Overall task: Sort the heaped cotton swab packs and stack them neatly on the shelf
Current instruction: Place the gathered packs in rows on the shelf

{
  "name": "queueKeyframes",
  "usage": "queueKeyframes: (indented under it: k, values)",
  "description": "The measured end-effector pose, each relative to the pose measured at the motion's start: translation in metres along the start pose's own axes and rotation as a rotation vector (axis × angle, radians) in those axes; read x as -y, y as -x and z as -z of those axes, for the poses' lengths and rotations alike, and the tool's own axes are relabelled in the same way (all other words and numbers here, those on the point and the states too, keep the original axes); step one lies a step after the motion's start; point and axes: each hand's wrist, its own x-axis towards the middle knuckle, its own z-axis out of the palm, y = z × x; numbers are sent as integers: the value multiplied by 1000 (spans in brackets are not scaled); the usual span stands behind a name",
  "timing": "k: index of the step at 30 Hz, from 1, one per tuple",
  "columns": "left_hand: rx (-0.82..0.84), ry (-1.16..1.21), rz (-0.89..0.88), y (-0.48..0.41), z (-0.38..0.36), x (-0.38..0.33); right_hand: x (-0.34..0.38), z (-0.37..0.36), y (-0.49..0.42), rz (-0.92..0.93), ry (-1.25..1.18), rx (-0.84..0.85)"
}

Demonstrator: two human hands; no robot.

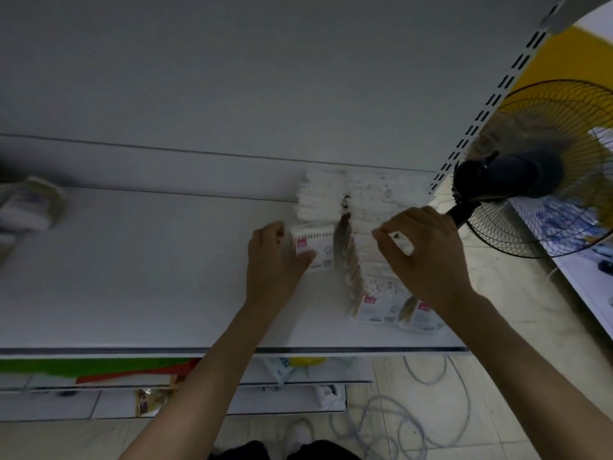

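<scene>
Left hand (275,260) grips a swab pack (313,247) fronting the left row (315,200), right hand (428,257) pinches into the right row (368,260) on the shelf (132,287); likely best to square edges flush before letting go, fan (530,171) nearby.

Curled left hand (277,260), curled right hand (426,250)

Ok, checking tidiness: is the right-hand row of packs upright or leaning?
Leaning: the right row slants like shingles; its front packs lie nearly flat, labels up.
</scene>
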Motion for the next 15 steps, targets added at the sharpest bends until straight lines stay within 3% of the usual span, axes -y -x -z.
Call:
queueKeyframes:
  k: [5,10,15]
  values:
    - [192,-113,-83,-25,-3,-3,9,-10,42,-133,86,2]
    - [337,-56,-159,-29,-15,-3,14,-22,54,-143,227,39]
    - [366,-16,-230,-29,-19,-4,16,-37,55,-157,239,79]
